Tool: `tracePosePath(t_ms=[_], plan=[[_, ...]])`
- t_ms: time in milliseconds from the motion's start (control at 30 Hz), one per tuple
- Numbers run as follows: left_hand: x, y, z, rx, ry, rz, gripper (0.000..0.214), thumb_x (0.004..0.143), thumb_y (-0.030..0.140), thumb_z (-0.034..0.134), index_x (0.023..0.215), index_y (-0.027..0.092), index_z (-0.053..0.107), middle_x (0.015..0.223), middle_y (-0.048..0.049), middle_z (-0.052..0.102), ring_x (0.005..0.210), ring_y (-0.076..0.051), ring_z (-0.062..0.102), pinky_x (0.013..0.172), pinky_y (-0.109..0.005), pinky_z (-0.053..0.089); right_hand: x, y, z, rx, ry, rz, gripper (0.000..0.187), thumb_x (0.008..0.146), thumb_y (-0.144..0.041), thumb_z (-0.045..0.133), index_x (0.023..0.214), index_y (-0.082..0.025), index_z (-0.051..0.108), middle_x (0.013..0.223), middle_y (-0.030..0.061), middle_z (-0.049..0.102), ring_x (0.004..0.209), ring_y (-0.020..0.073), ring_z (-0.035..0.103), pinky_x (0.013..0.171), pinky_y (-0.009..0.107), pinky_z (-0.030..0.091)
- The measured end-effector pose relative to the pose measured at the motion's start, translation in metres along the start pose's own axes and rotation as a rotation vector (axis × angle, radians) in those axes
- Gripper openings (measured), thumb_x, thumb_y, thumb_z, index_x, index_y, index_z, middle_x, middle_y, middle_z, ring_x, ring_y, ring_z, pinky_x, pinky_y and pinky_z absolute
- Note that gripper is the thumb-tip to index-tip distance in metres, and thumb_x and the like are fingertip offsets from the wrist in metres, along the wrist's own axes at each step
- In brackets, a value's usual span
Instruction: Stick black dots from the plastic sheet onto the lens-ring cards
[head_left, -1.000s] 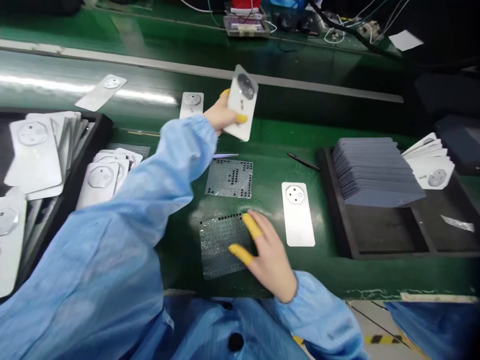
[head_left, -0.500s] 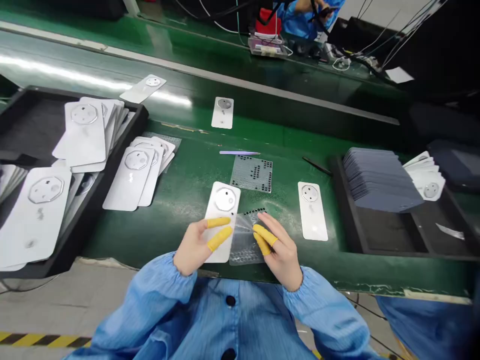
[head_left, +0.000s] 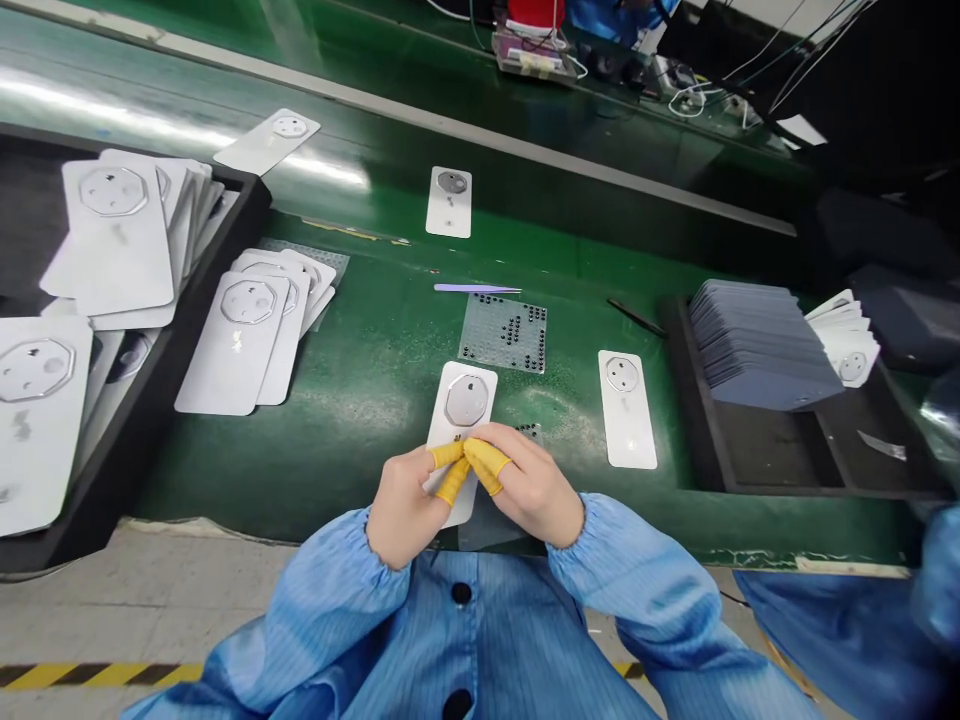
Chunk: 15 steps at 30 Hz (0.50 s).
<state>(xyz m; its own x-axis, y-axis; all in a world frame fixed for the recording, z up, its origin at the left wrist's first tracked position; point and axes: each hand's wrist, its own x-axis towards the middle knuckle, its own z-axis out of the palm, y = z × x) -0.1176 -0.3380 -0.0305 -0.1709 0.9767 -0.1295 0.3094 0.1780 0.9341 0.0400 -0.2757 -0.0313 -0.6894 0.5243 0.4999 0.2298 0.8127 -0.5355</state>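
Observation:
A white phone back panel (head_left: 469,402) with an octagonal camera ring lies on the green bench in front of me. Over its lower half, the yellow-cotted fingertips of my left hand (head_left: 411,500) and my right hand (head_left: 531,485) meet in a pinch. Whatever is between them is too small and covered to make out. Under my right hand, a clear bubble-textured sheet with black dots (head_left: 529,431) is mostly hidden. Just behind the panel lies another dotted sheet (head_left: 504,332), with purple tweezers (head_left: 474,289) along its far edge.
On the left, a black tray (head_left: 251,190) holds many white panels, with several more panels (head_left: 232,340) stacked beside it. Single panels (head_left: 628,412) (head_left: 449,203) lie right and far. Dark tweezers (head_left: 634,317) rest near a right tray (head_left: 701,445) with grey dividers (head_left: 761,345).
My right hand has moved left from the clear sheet to meet my left fingertips over the panel. The panel has shifted slightly right, and the camera view has tilted down.

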Motion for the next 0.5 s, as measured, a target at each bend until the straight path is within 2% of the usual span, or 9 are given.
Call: tracePosePath(t_ms=[100, 233, 367, 500], plan=[[0.001, -0.005, 0.0, 0.03, 0.0, 0.046, 0.022, 0.074, 0.023, 0.06, 0.086, 0.023, 0.077, 0.086, -0.0069, 0.077, 0.079, -0.026, 0.072, 0.073, -0.037, 0.058, -0.005, 0.003, 0.008, 0.14, 0.033, 0.122, 0.026, 0.089, -0.008, 0.049, 0.113, -0.016, 0.055, 0.108, 0.0127, 0.062, 0.101, 0.0189, 0.061, 0.083, 0.035, 0.057], [0.004, -0.012, 0.002, 0.07, -0.003, 0.045, 0.023, 0.076, 0.025, 0.059, 0.088, 0.021, 0.078, 0.089, -0.0089, 0.077, 0.083, -0.027, 0.073, 0.075, -0.037, 0.058, -0.003, 0.008, 0.014, 0.285, 0.083, 0.277, 0.016, 0.09, -0.012, 0.049, 0.102, -0.018, 0.058, 0.101, 0.0092, 0.062, 0.095, 0.0161, 0.061, 0.081, 0.032, 0.055], [0.011, -0.011, -0.004, 0.111, -0.004, -0.024, 0.024, 0.079, 0.033, 0.061, 0.092, 0.021, 0.077, 0.098, -0.0086, 0.077, 0.092, -0.029, 0.072, 0.085, -0.04, 0.057, 0.001, 0.016, 0.014, 0.169, 0.21, 0.392, 0.012, 0.092, -0.015, 0.049, 0.094, -0.019, 0.06, 0.093, 0.0063, 0.064, 0.088, 0.0149, 0.063, 0.077, 0.03, 0.054], [0.017, -0.002, -0.029, 0.156, -0.024, -0.113, 0.041, 0.076, 0.047, 0.065, 0.1, 0.016, 0.074, 0.102, -0.0114, 0.076, 0.098, -0.032, 0.071, 0.089, -0.045, 0.056, 0.0, 0.021, 0.007, 0.038, 0.309, 0.338, 0.015, 0.089, -0.013, 0.054, 0.097, -0.021, 0.063, 0.097, 0.0069, 0.066, 0.091, 0.0177, 0.063, 0.081, 0.036, 0.054]])
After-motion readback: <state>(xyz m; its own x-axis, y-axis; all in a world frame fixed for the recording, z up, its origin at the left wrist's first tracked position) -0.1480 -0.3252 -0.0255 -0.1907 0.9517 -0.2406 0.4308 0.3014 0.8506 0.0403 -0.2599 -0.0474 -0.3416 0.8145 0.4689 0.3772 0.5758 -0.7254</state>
